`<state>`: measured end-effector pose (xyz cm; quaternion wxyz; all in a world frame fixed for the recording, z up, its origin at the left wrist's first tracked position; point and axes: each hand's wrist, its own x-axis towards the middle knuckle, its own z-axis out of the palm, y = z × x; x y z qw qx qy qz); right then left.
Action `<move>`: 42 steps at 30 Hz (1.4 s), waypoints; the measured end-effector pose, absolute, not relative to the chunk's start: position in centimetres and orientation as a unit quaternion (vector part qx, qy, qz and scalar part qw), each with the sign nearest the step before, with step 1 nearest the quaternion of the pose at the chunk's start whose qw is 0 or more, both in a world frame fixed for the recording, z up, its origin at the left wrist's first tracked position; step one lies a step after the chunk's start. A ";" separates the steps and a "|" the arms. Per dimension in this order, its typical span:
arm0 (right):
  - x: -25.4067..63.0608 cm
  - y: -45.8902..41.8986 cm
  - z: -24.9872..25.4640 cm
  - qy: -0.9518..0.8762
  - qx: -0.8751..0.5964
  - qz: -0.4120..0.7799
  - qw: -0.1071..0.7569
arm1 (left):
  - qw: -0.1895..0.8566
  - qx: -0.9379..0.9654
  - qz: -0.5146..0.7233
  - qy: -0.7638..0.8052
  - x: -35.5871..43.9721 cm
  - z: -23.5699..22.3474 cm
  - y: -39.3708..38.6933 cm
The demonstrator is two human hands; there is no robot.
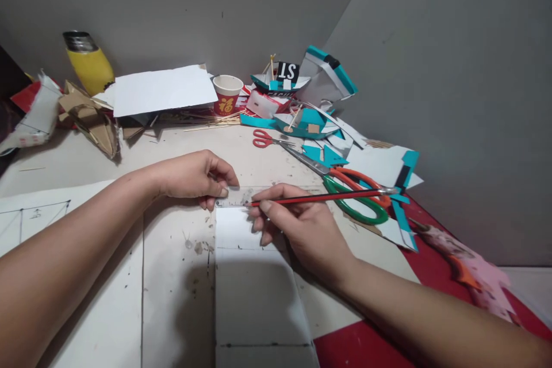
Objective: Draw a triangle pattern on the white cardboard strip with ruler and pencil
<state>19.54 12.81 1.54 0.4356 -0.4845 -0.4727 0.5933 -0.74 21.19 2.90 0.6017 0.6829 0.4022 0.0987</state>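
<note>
Two grey walls (142, 0), one cluttered tabletop (172, 247)

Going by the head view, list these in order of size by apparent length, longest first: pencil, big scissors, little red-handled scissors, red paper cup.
1. Pencil
2. Big scissors
3. Little red-handled scissors and red paper cup, unranked: they look too close in length to call.

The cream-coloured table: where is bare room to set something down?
Between the broad lined white sheet and the narrow white sheet, save for scraps; also between the left hand and the red paper cup. The right back is crowded: teal model boats, orange-and-green-handled scissors.
</note>
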 end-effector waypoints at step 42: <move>20.1 12.2 -0.2 -0.602 -0.522 0.471 0.379 | 0.577 0.704 0.082 0.406 -0.6 3.1 21.1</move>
